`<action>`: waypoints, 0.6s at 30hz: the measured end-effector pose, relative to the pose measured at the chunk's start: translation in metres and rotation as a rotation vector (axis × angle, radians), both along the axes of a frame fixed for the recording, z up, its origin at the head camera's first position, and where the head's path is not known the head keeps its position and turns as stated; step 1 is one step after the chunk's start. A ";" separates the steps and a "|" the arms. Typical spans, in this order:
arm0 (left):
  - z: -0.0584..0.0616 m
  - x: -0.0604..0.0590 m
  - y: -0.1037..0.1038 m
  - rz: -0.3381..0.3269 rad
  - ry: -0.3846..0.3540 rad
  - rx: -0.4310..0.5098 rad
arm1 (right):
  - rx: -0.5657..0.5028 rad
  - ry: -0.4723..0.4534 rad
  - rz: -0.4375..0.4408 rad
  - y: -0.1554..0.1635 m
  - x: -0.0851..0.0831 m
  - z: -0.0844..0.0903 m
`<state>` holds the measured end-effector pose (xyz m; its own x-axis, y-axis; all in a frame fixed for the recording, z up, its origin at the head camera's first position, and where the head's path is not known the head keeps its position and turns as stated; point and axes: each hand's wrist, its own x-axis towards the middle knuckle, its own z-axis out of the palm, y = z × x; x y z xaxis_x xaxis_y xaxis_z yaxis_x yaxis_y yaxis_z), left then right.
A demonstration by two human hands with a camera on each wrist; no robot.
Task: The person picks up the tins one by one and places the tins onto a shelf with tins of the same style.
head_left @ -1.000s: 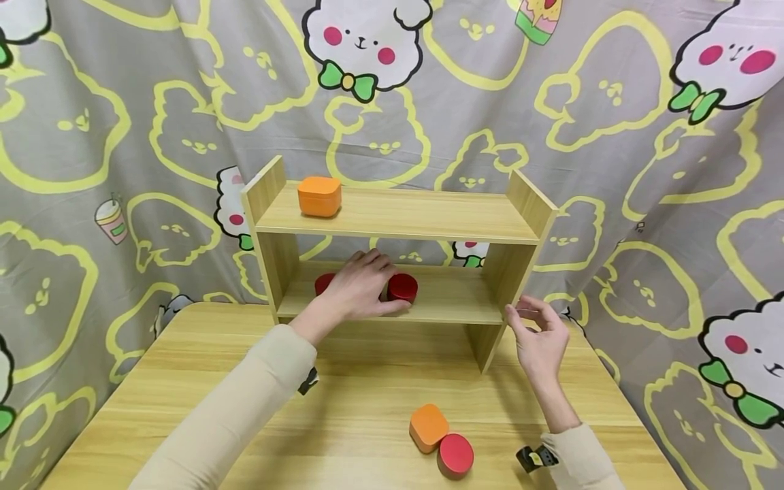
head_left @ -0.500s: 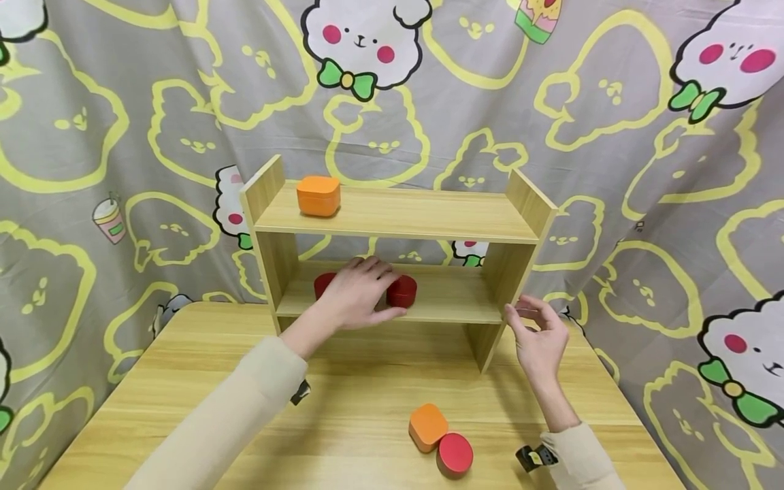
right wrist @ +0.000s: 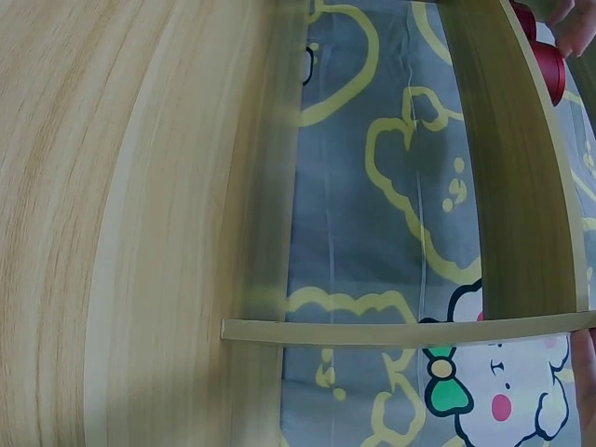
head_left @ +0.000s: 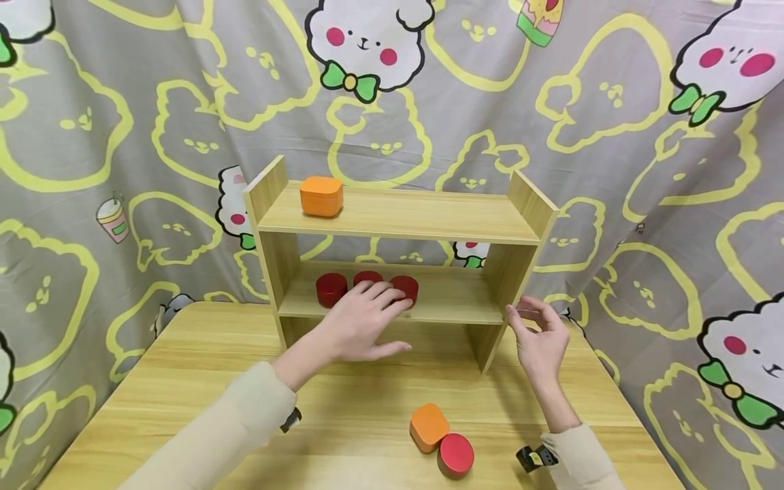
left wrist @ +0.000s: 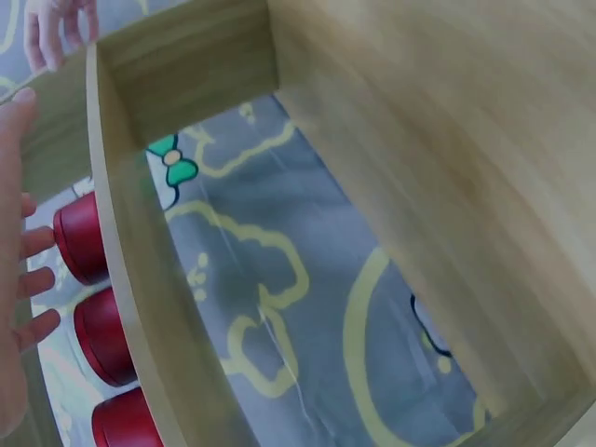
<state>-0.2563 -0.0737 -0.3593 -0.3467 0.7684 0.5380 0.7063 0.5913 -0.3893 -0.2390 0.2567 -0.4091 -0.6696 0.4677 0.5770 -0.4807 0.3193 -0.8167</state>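
— Three red tins (head_left: 367,287) sit mid-frame on the lower shelf (head_left: 447,299); the left hand (head_left: 361,325), fingers spread, holds nothing.
— Placing looks finished. The right hand (head_left: 539,340), loosely curled, seems empty; next likely the red tin (head_left: 456,454) at lower centre.

I see long beige sleeves to both wrists, each with what looks like a small black wrist-mounted device.

Orange box (head_left: 321,196) on the top board; orange box (head_left: 428,427) touching red tin (head_left: 456,454) on the wooden table (head_left: 153,381); cartoon-print curtain (head_left: 643,136) behind.
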 end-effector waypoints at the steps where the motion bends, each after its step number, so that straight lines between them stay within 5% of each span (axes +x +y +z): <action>1: -0.001 0.002 0.000 0.000 -0.002 -0.001 | -0.002 0.000 0.001 0.000 0.000 0.000; 11: -0.009 0.026 0.009 -0.116 0.031 0.058 | -0.007 -0.005 -0.004 -0.001 -0.001 -0.001; 18: -0.031 0.040 0.016 -0.155 -0.079 0.067 | -0.007 -0.003 -0.013 -0.002 -0.001 -0.001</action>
